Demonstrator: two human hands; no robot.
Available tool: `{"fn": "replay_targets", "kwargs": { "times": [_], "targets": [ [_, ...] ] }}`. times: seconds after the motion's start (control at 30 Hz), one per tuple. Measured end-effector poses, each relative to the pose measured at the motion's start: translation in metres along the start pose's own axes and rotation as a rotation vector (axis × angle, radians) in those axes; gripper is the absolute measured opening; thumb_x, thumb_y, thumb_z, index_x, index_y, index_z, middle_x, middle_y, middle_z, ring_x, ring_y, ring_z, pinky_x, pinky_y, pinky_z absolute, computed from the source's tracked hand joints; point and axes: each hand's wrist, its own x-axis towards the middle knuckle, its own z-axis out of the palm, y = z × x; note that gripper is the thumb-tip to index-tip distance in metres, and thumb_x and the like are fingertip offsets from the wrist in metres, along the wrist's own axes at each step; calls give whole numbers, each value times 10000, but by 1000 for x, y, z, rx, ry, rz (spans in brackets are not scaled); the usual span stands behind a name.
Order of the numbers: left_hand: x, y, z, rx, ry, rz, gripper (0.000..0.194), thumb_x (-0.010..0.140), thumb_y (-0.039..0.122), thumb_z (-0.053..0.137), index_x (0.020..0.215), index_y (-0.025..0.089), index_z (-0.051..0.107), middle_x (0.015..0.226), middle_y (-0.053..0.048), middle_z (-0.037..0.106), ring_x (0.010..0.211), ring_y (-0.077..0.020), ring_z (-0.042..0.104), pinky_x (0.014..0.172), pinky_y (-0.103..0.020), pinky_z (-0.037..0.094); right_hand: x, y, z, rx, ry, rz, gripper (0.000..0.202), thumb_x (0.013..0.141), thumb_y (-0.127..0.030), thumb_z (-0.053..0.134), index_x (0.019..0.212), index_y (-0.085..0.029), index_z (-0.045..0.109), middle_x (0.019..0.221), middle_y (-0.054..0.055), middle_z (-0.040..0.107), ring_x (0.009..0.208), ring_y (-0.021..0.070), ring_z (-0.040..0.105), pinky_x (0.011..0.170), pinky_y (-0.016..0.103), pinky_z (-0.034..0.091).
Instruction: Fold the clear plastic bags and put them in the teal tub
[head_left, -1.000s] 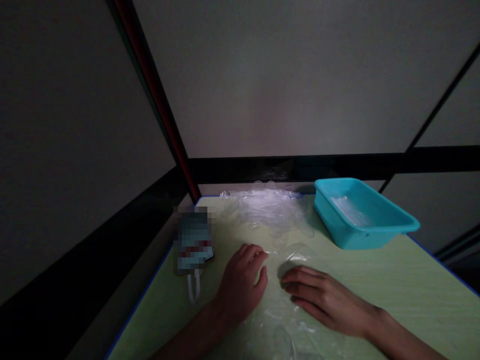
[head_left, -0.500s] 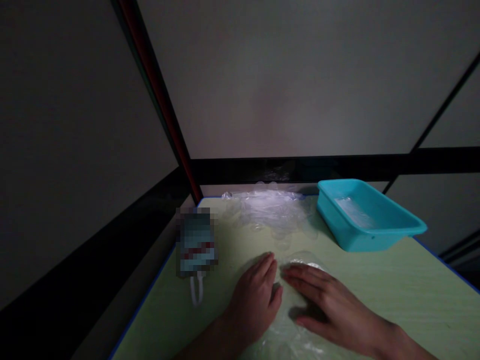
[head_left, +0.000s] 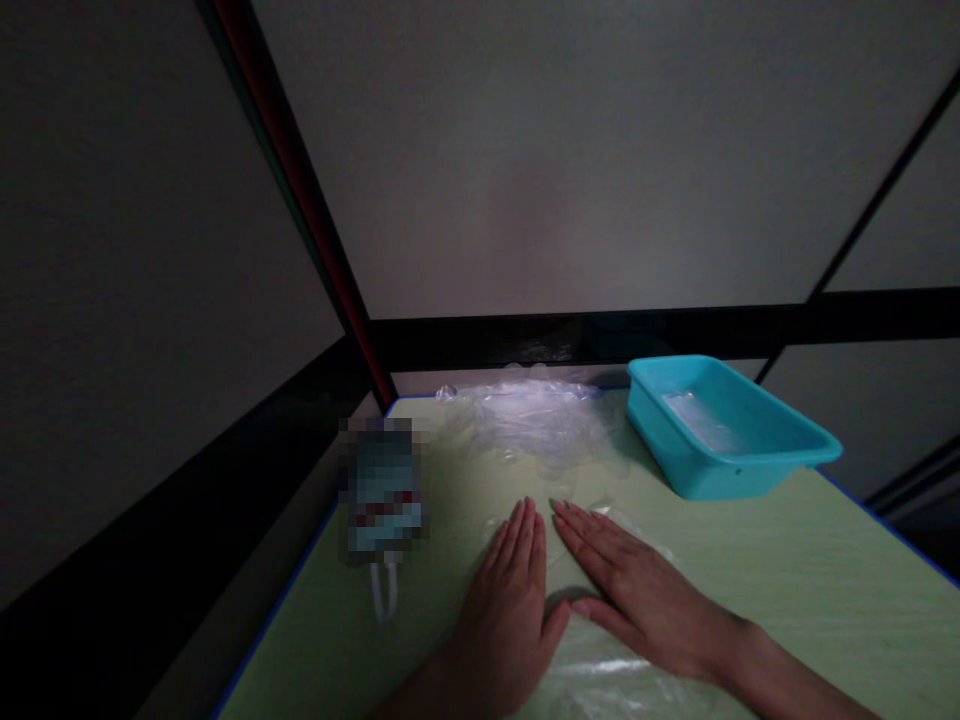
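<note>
My left hand (head_left: 510,610) lies flat, palm down, with its fingers stretched forward. Opposite it, my right hand (head_left: 645,590) is also flat, its fingers angled toward the left one and the thumbs nearly touching. Both press on a thin, clear plastic piece (head_left: 600,668), which looks like a disposable glove. Much of that plastic is covered by the hands, and its edges show faintly around them. Beyond the fingertips, a flattened pile of clear disposable gloves (head_left: 536,415) spreads along the back of the table.
A turquoise plastic basin (head_left: 720,478) stands at the back right with a clear plastic packet (head_left: 699,420) inside. On the left lies a blurred-out bluish package (head_left: 384,490) with a white loop (head_left: 384,592). The pale green table (head_left: 817,570) has blue edges and meets wall panels behind.
My left hand has flattened and its fingers have straightened forward. The right hand has moved slightly left and spread flat on the plastic. The view has shifted a little.
</note>
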Motion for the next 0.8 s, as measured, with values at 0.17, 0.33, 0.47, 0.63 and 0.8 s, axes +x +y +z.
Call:
{"fn": "replay_targets", "kwargs": {
  "times": [0.17,0.33,0.47,0.63,0.8],
  "targets": [
    [-2,-3,1,14,14,31,655,822,356,470,1338,11,258,1413,-215,158,1303,-292,123,1033,-448,262,-4,4,1,-33,4,-7,654,886,-441,393,1399,-149,110,1427,120,149,1304,245,171,1059,436,214],
    [-3,-8,6,15,67,72,660,838,412,436,1342,27,252,1414,-208,172,1305,-289,128,1026,-455,273,-6,12,0,-70,2,25,669,884,-475,368,1399,-139,105,1427,123,154,1308,243,158,1056,444,217],
    [-3,-10,4,11,69,90,656,819,372,473,1342,42,253,1417,-193,183,1306,-279,134,1029,-440,275,-9,18,1,-80,37,66,664,885,-482,358,1398,-138,114,1429,123,154,1309,239,159,1056,439,220],
    [2,-19,-2,-11,-2,117,664,808,351,493,1349,58,244,1423,-180,181,1309,-263,136,1047,-425,239,-7,15,-1,-64,46,102,698,867,-512,369,1394,-114,144,1430,134,149,1313,247,140,1059,432,218],
    [4,-24,-7,-96,51,157,725,789,296,506,1384,110,137,1436,-159,164,1311,-256,152,1034,-433,266,-1,0,-10,-31,34,106,716,861,-508,382,1395,-100,134,1436,131,132,1316,239,136,1068,404,210]
  ]
}}
